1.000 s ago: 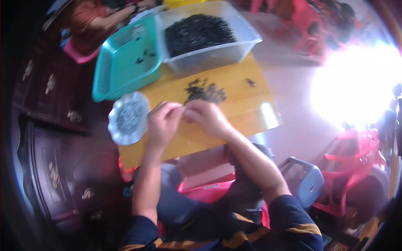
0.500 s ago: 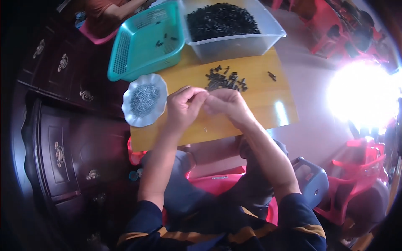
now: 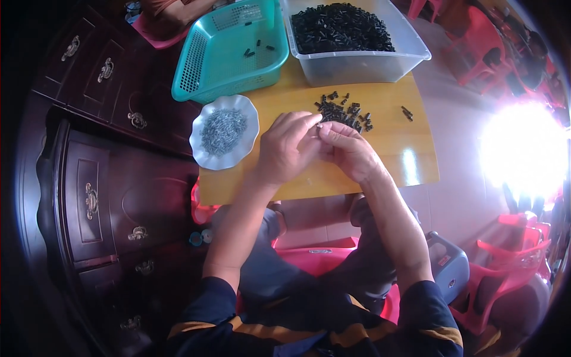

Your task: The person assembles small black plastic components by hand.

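My left hand [image 3: 288, 146] and my right hand [image 3: 352, 152] meet over the near part of the yellow table, fingertips close together. Between the right thumb and forefinger sits a small dark piece [image 3: 320, 130], mostly hidden by the fingers. The left fingers are curled and pressed up against it; what they grip is hidden. Just beyond the hands lies a loose pile of short black cylinders [image 3: 351, 111]. To the left of my left hand stands a scalloped white dish [image 3: 253, 119] holding many thin, shiny silvery pins [image 3: 223, 131].
A green perforated basket [image 3: 229, 89] with several black pieces stands at the far left. Beside it, a clear plastic bin [image 3: 363, 68] is heaped with black pieces. A few dark pieces [image 3: 407, 113] lie near the right edge of the table [image 3: 380, 169]. Dark drawers flank the left side.
The view has shifted, so the table things appear further right. My left hand has turned, its back now showing more, and a small dark piece now shows between the fingertips.
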Action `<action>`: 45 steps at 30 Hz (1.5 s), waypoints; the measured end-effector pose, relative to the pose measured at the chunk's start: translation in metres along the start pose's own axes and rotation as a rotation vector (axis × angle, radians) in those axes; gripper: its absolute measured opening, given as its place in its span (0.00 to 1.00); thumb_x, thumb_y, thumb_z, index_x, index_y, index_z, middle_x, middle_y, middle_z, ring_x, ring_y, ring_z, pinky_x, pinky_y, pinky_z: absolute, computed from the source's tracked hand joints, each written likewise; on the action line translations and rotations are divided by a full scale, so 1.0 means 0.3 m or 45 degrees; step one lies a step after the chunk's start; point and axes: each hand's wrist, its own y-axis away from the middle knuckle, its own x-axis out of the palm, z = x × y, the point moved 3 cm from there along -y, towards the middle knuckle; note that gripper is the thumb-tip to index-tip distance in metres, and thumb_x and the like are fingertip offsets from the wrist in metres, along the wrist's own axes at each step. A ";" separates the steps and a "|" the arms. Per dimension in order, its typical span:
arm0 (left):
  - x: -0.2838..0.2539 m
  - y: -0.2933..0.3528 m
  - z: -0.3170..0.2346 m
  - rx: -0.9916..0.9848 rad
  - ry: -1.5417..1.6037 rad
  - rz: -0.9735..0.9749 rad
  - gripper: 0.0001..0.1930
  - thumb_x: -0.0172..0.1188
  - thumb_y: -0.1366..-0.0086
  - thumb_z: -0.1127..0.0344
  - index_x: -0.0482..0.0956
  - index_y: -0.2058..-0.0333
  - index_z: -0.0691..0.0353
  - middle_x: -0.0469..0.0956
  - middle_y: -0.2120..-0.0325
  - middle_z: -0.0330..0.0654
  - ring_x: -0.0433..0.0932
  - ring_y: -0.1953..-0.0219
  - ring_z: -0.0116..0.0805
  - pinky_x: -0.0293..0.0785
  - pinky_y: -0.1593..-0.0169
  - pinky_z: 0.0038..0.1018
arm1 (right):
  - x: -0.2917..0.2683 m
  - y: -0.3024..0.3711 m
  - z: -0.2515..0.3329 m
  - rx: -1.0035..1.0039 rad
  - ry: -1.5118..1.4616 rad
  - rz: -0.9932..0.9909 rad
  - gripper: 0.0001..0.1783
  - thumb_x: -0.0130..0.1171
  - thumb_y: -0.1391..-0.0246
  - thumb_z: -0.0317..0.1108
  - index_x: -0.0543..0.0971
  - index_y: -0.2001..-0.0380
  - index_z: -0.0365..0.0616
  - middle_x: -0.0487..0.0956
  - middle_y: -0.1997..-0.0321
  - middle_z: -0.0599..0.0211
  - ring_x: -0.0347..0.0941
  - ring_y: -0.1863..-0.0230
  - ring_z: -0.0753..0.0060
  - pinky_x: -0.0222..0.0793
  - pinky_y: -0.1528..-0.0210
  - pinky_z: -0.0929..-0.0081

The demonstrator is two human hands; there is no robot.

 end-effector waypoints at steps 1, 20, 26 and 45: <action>0.001 0.005 0.006 -0.005 -0.004 0.019 0.24 0.73 0.50 0.70 0.81 0.52 0.64 0.83 0.60 0.47 0.83 0.60 0.46 0.81 0.57 0.37 | -0.001 -0.003 -0.004 0.003 -0.001 0.005 0.14 0.57 0.31 0.42 0.81 0.53 0.44 0.84 0.50 0.65 0.79 0.49 0.73 0.73 0.43 0.68; 0.005 0.010 -0.006 -0.103 0.045 -0.008 0.16 0.72 0.51 0.73 0.84 0.61 0.63 0.84 0.66 0.43 0.82 0.65 0.43 0.80 0.63 0.35 | -0.023 -0.009 -0.011 0.049 -0.081 0.083 0.18 0.49 0.27 0.42 0.79 0.49 0.40 0.84 0.49 0.59 0.80 0.49 0.70 0.74 0.45 0.73; -0.012 0.004 -0.004 -0.027 0.036 -0.002 0.18 0.74 0.49 0.73 0.83 0.57 0.63 0.83 0.67 0.43 0.81 0.69 0.38 0.80 0.63 0.30 | 0.015 0.004 0.018 0.006 0.096 0.015 0.19 0.51 0.28 0.42 0.81 0.51 0.37 0.84 0.51 0.61 0.80 0.49 0.71 0.75 0.45 0.73; -0.131 0.072 0.117 -0.423 0.446 0.774 0.08 0.69 0.41 0.71 0.85 0.62 0.62 0.82 0.72 0.36 0.77 0.72 0.22 0.75 0.65 0.23 | 0.397 -0.368 0.418 -1.106 2.019 -0.462 0.19 0.64 0.38 0.40 0.82 0.49 0.39 0.87 0.65 0.64 0.82 0.67 0.80 0.78 0.57 0.79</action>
